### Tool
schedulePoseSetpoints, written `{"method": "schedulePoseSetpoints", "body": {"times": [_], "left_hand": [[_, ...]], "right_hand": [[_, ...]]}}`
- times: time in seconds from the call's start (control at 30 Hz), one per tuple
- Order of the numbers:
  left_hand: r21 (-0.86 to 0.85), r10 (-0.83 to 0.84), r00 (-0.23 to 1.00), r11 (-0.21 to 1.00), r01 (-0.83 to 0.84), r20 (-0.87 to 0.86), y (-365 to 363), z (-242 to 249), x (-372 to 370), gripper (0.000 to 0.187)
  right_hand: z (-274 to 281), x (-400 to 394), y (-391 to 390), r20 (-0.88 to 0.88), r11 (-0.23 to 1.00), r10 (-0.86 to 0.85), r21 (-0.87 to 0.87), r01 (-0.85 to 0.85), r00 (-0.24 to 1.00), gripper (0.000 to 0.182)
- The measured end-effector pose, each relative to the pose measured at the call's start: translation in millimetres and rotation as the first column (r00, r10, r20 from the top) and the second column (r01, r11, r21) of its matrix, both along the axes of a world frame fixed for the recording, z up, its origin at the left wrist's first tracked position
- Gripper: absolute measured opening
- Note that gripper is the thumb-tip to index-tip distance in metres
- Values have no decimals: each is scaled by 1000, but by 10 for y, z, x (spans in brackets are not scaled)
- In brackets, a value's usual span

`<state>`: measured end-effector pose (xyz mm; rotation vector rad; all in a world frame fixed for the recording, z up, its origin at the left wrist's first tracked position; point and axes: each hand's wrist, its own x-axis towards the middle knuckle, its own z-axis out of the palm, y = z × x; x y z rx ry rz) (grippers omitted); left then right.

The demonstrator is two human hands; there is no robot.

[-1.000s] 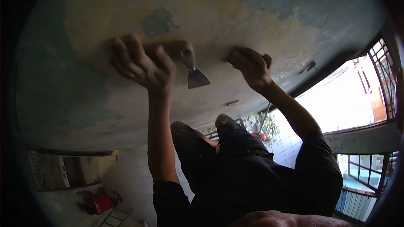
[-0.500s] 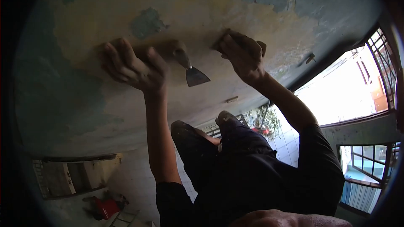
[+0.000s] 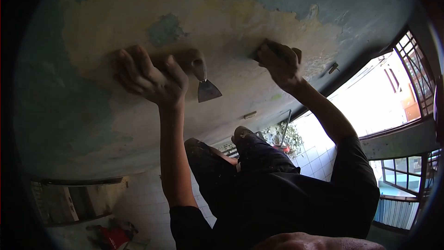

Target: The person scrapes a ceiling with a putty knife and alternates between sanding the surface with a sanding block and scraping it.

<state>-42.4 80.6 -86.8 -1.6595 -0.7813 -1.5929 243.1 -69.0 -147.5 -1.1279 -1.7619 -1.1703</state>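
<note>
My left hand (image 3: 155, 76) rests against the patchy wall (image 3: 222, 23) with its fingers apart, holding nothing. To its right a putty knife (image 3: 209, 91) hangs blade down on the wall by the hole in its handle. Further right, my right hand (image 3: 281, 65) is closed and pressed to the wall. Something dark and flat shows at its fingertips, too shadowed to identify. Peeling green and yellowish paint surrounds both hands.
A bright barred opening (image 3: 370, 92) and a smaller window (image 3: 402, 173) are at the right. Lower left, a person in red (image 3: 115, 237) is beyond a tiled floor (image 3: 143, 199). Small fittings (image 3: 334, 68) stick out of the wall, and plants (image 3: 289, 140) show below.
My right hand has slid rightward along the wall. The hanging putty knife has swung so its blade points more straight down. My left hand stays in nearly the same spot.
</note>
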Motion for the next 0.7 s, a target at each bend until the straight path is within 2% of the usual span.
{"method": "schedulePoseSetpoints", "body": {"times": [0.1,0.17,0.23,0.27,0.37,0.43,0.5,0.53,0.57,0.6,0.63,0.7], "left_hand": [[-34,7,1000,999,-8,-8,-37,-49,-25,61],[-21,-9,1000,1000,9,-28,0,-31,-57,61],[-3,-7,1000,1000,7,-15,-23,-7,-36,60],[0,-5,1000,1000,5,-9,-25,0,-22,59],[5,-13,1000,1000,13,-6,-16,-1,-11,59],[-12,-32,999,999,31,-38,-28,-46,-49,59],[17,-27,999,999,27,-23,10,6,-62,60],[8,-4,1000,1000,4,-14,-14,-18,-22,60],[-1,21,1000,1000,-21,-7,-23,-23,1,59],[-10,24,1000,1000,-24,2,-30,-27,24,59],[-11,18,1000,1000,-19,-10,-16,-13,15,59],[-7,-8,1000,1000,7,-19,-10,-26,-18,60]], "right_hand": [[157,-335,-61,-31,992,-124,15,124,992,46],[7,-192,-72,-47,993,-116,-21,115,992,47],[-147,81,-10,-288,984,101,-114,-138,952,46],[-95,153,2,14,999,-36,-24,36,999,45],[273,-281,27,35,997,-80,19,79,996,44],[179,-289,34,29,992,-118,56,116,993,43],[-12,-18,-14,-61,986,-123,-120,115,990,42],[-141,120,-65,-752,804,-82,-438,-403,653,43],[-38,90,-4,-745,804,-67,-434,-407,664,43],[98,16,17,-378,949,9,-289,-127,926,43],[197,-85,7,54,997,-70,-8,71,996,43],[309,-247,-21,56,996,-83,17,82,995,42]]}}
